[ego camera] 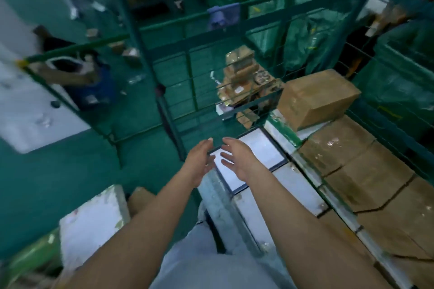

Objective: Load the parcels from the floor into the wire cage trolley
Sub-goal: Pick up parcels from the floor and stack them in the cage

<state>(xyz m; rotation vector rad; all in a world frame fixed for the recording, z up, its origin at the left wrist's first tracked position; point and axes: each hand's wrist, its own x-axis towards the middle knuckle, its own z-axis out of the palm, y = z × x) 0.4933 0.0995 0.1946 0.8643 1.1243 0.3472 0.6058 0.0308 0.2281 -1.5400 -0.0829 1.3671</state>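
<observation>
Both hands' fingers [229,142] spread, empty, above flat white parcel [260,148], long axis slanting up-right.

The floor [70,183] is dark green all over. A big white wall or panel [21,91] stands on the left side. Green bags [312,37] hang in frames at the back and on the right. A blue cloth [223,15] hangs over a green rail. Brown boxes [244,77] sit in a messy heap behind the wire. Little boxes and scraps [124,50] lie on the floor far back. The light is dim and looks greenish.
</observation>
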